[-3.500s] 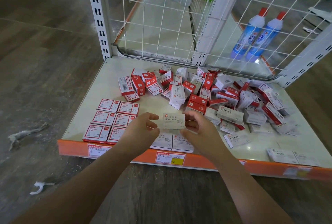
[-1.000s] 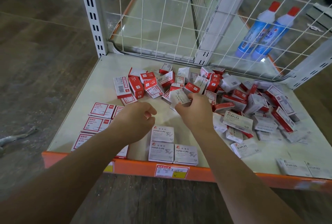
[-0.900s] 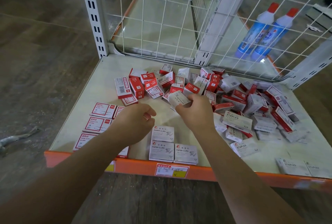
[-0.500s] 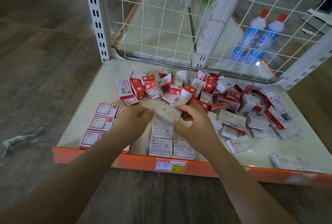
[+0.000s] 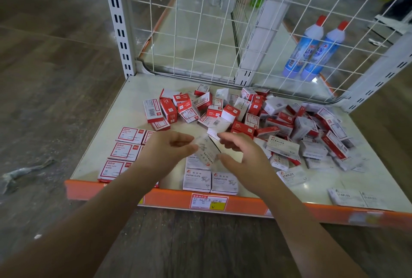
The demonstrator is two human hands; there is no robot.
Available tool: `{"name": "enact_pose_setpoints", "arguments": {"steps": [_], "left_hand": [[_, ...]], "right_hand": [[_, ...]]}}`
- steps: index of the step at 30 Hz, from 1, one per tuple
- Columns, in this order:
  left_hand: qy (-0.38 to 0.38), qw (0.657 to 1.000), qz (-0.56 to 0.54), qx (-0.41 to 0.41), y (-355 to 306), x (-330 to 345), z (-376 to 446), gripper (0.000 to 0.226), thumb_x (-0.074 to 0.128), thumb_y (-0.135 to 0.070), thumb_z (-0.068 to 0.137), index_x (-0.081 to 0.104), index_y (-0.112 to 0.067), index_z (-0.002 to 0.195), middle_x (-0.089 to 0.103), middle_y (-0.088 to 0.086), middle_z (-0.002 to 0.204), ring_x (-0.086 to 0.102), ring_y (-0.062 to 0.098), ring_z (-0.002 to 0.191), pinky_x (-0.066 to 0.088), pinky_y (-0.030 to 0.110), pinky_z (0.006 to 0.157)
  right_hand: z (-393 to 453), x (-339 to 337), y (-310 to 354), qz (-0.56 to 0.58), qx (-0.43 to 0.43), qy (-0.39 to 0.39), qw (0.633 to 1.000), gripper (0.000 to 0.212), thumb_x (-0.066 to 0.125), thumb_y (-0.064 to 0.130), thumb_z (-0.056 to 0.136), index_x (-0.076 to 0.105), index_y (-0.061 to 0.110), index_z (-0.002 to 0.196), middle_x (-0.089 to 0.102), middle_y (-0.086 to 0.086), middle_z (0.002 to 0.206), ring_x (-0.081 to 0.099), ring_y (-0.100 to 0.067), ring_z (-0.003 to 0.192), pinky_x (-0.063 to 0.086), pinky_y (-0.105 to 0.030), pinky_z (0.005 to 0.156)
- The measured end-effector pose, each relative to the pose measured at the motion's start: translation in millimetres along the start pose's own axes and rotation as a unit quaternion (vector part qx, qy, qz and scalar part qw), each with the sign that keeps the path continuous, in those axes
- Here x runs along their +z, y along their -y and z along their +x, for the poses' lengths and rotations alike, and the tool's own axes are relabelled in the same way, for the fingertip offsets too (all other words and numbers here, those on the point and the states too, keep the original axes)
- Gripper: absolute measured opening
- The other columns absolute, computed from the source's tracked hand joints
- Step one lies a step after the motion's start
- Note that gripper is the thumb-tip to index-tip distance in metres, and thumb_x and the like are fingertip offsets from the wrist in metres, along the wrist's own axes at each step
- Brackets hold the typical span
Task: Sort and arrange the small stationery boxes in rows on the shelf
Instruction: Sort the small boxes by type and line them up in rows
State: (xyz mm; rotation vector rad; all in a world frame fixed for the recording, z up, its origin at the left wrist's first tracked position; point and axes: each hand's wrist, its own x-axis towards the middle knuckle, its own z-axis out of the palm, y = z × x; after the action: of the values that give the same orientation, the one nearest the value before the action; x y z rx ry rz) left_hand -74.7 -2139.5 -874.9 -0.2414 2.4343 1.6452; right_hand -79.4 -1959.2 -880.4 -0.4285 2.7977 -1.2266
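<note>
**White paper clip box held between both hands, pile still unsorted**

A white paper clip box [image 5: 207, 152] is pinched between the left hand [image 5: 166, 152] and the right hand [image 5: 242, 155], tilted and blurred, just above the front of the shelf [image 5: 133, 90]. Fingers of both hands are curled onto it, left at one end and right at the other.

Everything else is placed relative to that held box:
- Directly under and in front of it, three white paper clip boxes [image 5: 209, 180] are laid flat by the shelf's orange front edge [image 5: 245, 203]; one of them is mostly covered by the held box.
- To the left, red-framed boxes [image 5: 124, 150] are lined up in rows, partly hidden by the left wrist.
- Behind and to the right, a jumbled pile of red and white boxes [image 5: 263, 117] is heaped up, staples boxes mixed in.
- Far right at the front edge, two flat staples boxes [image 5: 354, 197] are set side by side.
- Well behind, past the wire grid [image 5: 200, 21], two blue bottles [image 5: 312, 50] are seen.

Compared with half a second back, the box has been turned more on end and brought lower toward the three white ones. A second ago it was only being picked out of the pile by the right hand, with the left hand idle.
</note>
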Motion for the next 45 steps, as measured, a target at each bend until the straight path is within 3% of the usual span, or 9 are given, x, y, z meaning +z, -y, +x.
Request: {"name": "enact_pose_setpoints", "arguments": {"steps": [4, 11, 17, 20, 24, 28, 34, 40, 45], "left_hand": [[0.001, 0.999, 0.026, 0.028, -1.2, 1.1, -0.7, 0.033, 0.065, -0.020, 0.084, 0.063, -0.013, 0.117, 0.063, 0.000, 0.115, 0.050, -0.005, 0.069, 0.045, 0.004, 0.049], [0.007, 1.000, 0.003, 0.023, 1.8, 2.8, -4.1, 0.034, 0.066, -0.015, 0.083, 0.063, -0.013, 0.117, 0.064, 0.000, 0.111, 0.053, -0.004, 0.070, 0.046, 0.003, 0.052], [0.038, 0.999, -0.012, -0.015, 2.1, 9.5, -9.4, 0.042, 0.061, -0.020, 0.087, 0.053, -0.014, 0.128, 0.063, 0.000, 0.119, 0.058, 0.008, 0.088, 0.049, 0.019, 0.071], [0.067, 0.997, -0.014, -0.031, 2.2, 13.1, -12.7, 0.034, 0.056, -0.022, 0.091, 0.058, -0.014, 0.124, 0.064, -0.001, 0.117, 0.057, 0.002, 0.077, 0.047, 0.011, 0.062], [0.063, 0.989, -0.107, -0.076, 3.8, 14.7, -11.9, 0.034, 0.055, -0.021, 0.092, 0.057, -0.010, 0.125, 0.064, -0.001, 0.110, 0.062, 0.011, 0.092, 0.050, 0.028, 0.085], [0.043, 0.973, -0.197, -0.111, 3.8, 14.9, -13.3, 0.035, 0.054, -0.015, 0.092, 0.055, -0.009, 0.127, 0.064, 0.000, 0.107, 0.062, 0.016, 0.099, 0.050, 0.034, 0.092], [0.001, 0.977, -0.193, -0.088, 6.3, 11.8, -13.5, 0.026, 0.052, -0.014, 0.093, 0.059, -0.016, 0.117, 0.064, -0.007, 0.098, 0.060, 0.013, 0.097, 0.050, 0.029, 0.085], [-0.015, 0.986, -0.153, -0.064, 9.1, 11.1, -13.9, 0.015, 0.054, -0.013, 0.092, 0.056, -0.024, 0.102, 0.062, -0.015, 0.084, 0.059, 0.004, 0.081, 0.047, 0.017, 0.064], [-0.002, 0.994, -0.097, -0.053, 8.5, 14.9, -14.4, 0.019, 0.056, -0.007, 0.089, 0.053, -0.021, 0.102, 0.061, -0.010, 0.094, 0.059, 0.005, 0.080, 0.050, 0.013, 0.053]], "right_hand": [[5.5, -4.0, 5.0, 0.042, 0.010, 0.024, 0.999, 0.038, 0.057, 0.017, 0.090, 0.054, 0.027, 0.126, 0.059, 0.013, 0.112, 0.054, 0.000, 0.103, 0.043, -0.018, 0.089], [8.5, -0.6, 10.8, 0.076, 0.040, 0.035, 0.996, 0.028, 0.061, 0.006, 0.085, 0.064, 0.017, 0.111, 0.063, 0.008, 0.092, 0.060, -0.008, 0.089, 0.051, -0.017, 0.078], [12.3, 0.3, 16.6, 0.136, 0.084, -0.054, 0.986, 0.031, 0.058, 0.003, 0.085, 0.064, 0.016, 0.113, 0.061, 0.013, 0.092, 0.057, 0.001, 0.085, 0.046, -0.007, 0.072], [14.8, 1.7, 17.9, 0.228, 0.131, -0.094, 0.960, 0.028, 0.059, 0.003, 0.085, 0.066, 0.013, 0.111, 0.065, 0.009, 0.099, 0.061, -0.006, 0.095, 0.051, -0.022, 0.086], [13.9, 7.8, 18.1, 0.294, 0.169, -0.105, 0.935, 0.021, 0.061, 0.004, 0.085, 0.067, 0.014, 0.102, 0.068, 0.000, 0.100, 0.064, -0.014, 0.096, 0.053, -0.029, 0.087], [11.8, 10.4, 17.4, 0.280, 0.182, -0.072, 0.940, 0.019, 0.062, 0.010, 0.084, 0.062, 0.026, 0.095, 0.066, -0.005, 0.098, 0.063, -0.019, 0.095, 0.052, -0.037, 0.090], [3.7, 8.5, 15.1, 0.247, 0.156, 0.012, 0.956, 0.037, 0.057, 0.013, 0.088, 0.048, 0.044, 0.105, 0.063, -0.009, 0.102, 0.061, -0.019, 0.097, 0.052, -0.037, 0.089], [1.4, 4.1, 10.3, 0.219, 0.119, 0.041, 0.968, 0.042, 0.060, 0.004, 0.085, 0.053, 0.040, 0.105, 0.066, 0.008, 0.095, 0.061, -0.004, 0.088, 0.051, -0.014, 0.070], [-1.0, 2.5, 6.2, 0.188, 0.098, 0.039, 0.977, 0.049, 0.061, -0.001, 0.083, 0.052, 0.027, 0.121, 0.066, 0.002, 0.100, 0.062, -0.005, 0.086, 0.050, -0.012, 0.066]]}}
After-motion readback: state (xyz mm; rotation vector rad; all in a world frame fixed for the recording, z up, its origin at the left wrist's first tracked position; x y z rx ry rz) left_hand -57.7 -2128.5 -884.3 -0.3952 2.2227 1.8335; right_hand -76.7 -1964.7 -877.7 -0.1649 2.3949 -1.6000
